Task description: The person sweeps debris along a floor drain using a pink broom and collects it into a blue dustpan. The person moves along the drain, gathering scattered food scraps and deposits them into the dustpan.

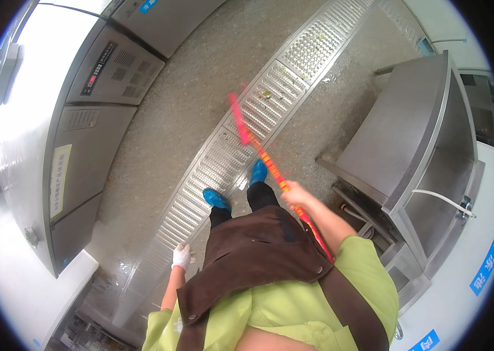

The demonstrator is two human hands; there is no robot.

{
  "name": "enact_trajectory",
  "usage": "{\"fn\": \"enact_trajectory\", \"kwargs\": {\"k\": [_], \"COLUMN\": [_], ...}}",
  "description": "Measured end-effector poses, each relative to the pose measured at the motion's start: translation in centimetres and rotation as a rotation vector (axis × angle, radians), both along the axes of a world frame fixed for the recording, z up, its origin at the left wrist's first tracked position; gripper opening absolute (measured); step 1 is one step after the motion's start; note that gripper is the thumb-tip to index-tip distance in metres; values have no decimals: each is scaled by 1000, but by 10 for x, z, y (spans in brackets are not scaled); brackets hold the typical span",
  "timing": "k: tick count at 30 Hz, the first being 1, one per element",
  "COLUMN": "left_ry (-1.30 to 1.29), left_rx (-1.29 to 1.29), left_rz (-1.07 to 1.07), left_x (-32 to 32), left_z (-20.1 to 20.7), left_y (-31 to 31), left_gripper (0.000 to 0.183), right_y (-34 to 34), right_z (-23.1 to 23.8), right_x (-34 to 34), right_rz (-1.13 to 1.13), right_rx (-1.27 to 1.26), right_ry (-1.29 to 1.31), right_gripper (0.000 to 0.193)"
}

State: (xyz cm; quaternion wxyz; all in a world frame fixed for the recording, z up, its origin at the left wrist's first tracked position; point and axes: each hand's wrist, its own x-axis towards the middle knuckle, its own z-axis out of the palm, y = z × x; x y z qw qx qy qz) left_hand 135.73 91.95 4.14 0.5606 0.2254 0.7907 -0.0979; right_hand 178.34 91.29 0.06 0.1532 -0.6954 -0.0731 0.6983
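My right hand [295, 196] is wrapped round the red, orange-patterned handle of a broom [273, 168]. The handle slants from beside my right hip toward the floor ahead. Its pink-red head [239, 117] lies over the edge of the metal floor drain and is smeared by motion, so its bristles cannot be made out. In a white glove, my left hand [181, 256] hangs beside my left hip, fingers loosely apart and holding nothing. Bits of green scrap [267, 95] lie on the drain grate [212, 159] near the broom's head.
Stainless steel cabinets [92, 152] line the left side. To the right stands a steel sink unit [402, 111] with a pale hose [443, 198] and low legs. My feet, in blue shoe covers [216, 199], stand by the drain. The grey floor [200, 64] looks wet in places.
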Motion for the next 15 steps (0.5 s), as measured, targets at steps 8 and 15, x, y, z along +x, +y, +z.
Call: {"fn": "enact_trajectory", "kwargs": {"k": [8, 15], "left_ry": [-92, 20], "left_rx": [248, 91], "left_rz": [33, -42], "left_x": [33, 26], "left_z": [26, 19], "left_y": [26, 16], "left_gripper": [20, 27], "right_y": [30, 25], "right_z": [-54, -28], "right_x": [5, 91], "right_rz": [204, -123], "right_rx": [-85, 170], "right_ry": [77, -155], "right_gripper": [9, 32]}}
